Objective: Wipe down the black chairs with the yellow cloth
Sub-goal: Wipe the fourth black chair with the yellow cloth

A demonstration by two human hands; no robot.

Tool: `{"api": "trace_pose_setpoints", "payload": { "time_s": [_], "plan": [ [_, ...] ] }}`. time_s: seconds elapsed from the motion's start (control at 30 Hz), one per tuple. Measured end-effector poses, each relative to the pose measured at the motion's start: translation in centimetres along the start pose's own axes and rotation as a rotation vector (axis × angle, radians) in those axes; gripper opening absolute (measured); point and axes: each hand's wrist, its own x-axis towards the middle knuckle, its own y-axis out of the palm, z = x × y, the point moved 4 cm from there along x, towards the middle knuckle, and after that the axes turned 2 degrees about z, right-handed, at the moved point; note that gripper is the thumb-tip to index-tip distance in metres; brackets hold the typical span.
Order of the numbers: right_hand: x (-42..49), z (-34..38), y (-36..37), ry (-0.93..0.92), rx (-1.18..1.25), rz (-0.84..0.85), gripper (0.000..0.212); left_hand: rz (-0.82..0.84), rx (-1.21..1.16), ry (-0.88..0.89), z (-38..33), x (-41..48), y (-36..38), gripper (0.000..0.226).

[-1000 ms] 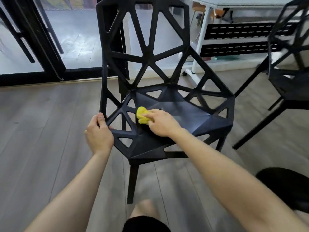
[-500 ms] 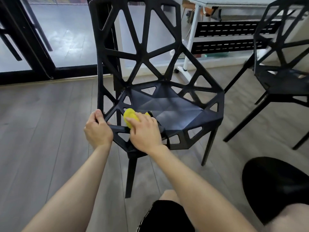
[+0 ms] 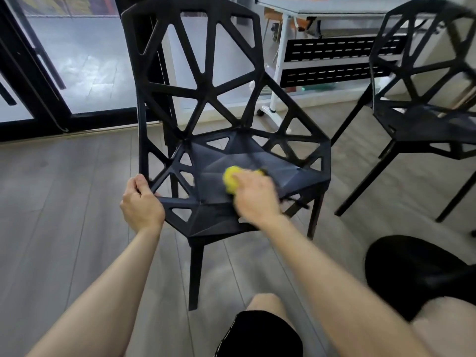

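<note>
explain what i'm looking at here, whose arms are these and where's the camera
No machine here: these are a person's two bare arms, filmed by one wide-angle camera worn on their head, looking forward and down. The left hand grips the side edge of a black chair. The right hand holds a yellow cloth against the seat; it is blurred, probably mid-wipe. A second black chair stands to the right, a white table behind.

Grey wood-plank floor [image 3: 56, 207] stretched back to a white table [image 3: 334, 7]. Left of that table, black-framed glass doors [image 3: 90, 63] admitted pale daylight.
</note>
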Motion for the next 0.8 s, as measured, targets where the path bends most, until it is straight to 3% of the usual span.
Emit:
{"api": "trace_pose_setpoints", "payload": {
  "time_s": [0.1, 0.23, 0.4, 0.5, 0.67, 0.8],
  "plan": [
    [-3.9, 9.1, 2.5, -0.205, 0.196, 0.067, 0.043, 0.023, 0.022, -0.03, 0.2, 0.2, 0.0, 0.043],
    [-5.0, 4.5, 1.2, -0.288, 0.226, -0.007, 0.039, 0.07, 0.004, -0.03, -0.2, 0.3, -0.2, 0.046],
    [-2.2, -9.0, -2.2, 0.286, 0.066, -0.136, 0.039, 0.157, -0.132, -0.092, -0.1, 0.4, 0.0, 0.048],
    [-3.5, -4.4, -0.5, 0.385, -0.086, -0.18, 0.05, 0.214, -0.187, -0.128, 0.4, 0.6, 0.5, 0.057],
    [-7.5, 11.7, 4.9, -0.07, 0.07, -0.052, 0.066, 0.238, -0.219, -0.073, -0.1, 0.8, 0.2, 0.052],
    [-7.1, 6.8, 2.6, -0.271, 0.072, -0.061, 0.056, 0.395, -0.258, -0.135, -0.2, 0.8, -0.3, 0.052]
  ]
}}
